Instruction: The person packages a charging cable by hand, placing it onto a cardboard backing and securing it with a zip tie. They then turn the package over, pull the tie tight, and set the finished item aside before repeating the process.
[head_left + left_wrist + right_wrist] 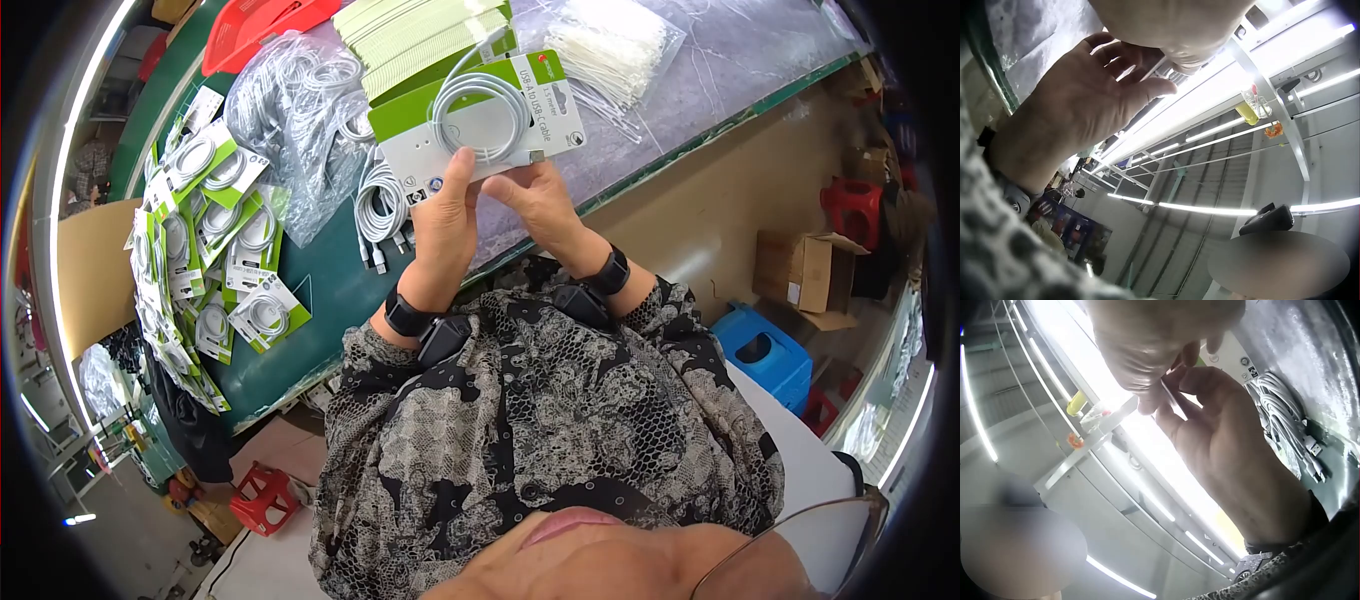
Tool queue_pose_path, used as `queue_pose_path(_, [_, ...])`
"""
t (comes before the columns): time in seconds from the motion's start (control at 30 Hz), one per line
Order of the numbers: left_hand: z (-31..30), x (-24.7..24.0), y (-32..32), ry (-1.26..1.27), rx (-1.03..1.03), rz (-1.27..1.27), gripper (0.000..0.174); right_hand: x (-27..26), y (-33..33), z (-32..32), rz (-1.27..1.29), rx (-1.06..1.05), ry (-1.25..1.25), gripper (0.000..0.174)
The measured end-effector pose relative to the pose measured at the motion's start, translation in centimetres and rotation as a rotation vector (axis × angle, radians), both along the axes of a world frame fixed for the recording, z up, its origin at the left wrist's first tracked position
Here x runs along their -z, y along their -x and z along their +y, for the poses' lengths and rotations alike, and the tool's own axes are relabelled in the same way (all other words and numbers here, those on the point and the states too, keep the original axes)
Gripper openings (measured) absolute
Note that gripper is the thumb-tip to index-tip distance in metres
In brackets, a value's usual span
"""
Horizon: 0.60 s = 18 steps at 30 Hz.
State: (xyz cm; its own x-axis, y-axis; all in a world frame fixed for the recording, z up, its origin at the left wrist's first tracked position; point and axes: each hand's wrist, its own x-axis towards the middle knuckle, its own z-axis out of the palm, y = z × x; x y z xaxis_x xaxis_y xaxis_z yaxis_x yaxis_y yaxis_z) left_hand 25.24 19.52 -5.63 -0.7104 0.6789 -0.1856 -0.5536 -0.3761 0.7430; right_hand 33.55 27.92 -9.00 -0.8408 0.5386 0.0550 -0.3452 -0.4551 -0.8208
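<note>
A green-and-white packaging card (405, 150) printed "USB-A to USB-C cable" is held up in both hands, with a coiled white USB cable (437, 112) lying on its face. My left hand (447, 225) grips the card's lower left part, thumb on the front. At the lower right edge, near the cable's plug (537, 157), my right hand (548, 210) holds the card with its thumb at the edge and its fingers mostly hidden behind. The right wrist view shows the left hand (1229, 428) pinching the card's edge. Beside the left wrist lies a bundle of white cables (380, 205).
Behind the card stands a stack of green-edged cards (425, 45). A clear bag of coiled cables (290, 95) lies left of it, white cable ties (610, 45) right. Carded cables (210, 240) heap at the table's left. A red tray (270, 25) sits at the back.
</note>
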Motion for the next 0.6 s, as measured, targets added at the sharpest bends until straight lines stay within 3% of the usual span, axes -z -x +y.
queue_pose_path(0.23, [-0.3,0.4,-0.3,0.011,-0.046,0.05,0.043,0.1,0.5,-1.3,-0.039,0.143,-0.009,0.038])
queue_pose_path(0.47, [-0.1,0.8,-0.5,0.014,-0.083,0.053,0.039,0.5,0.4,-1.2,-0.122,0.2,-0.049,0.025])
queue_pose_path(0.6, [-0.3,1.0,0.5,0.044,-0.069,0.114,0.031,1.7,0.2,0.3,-0.137,0.03,-0.266,0.021])
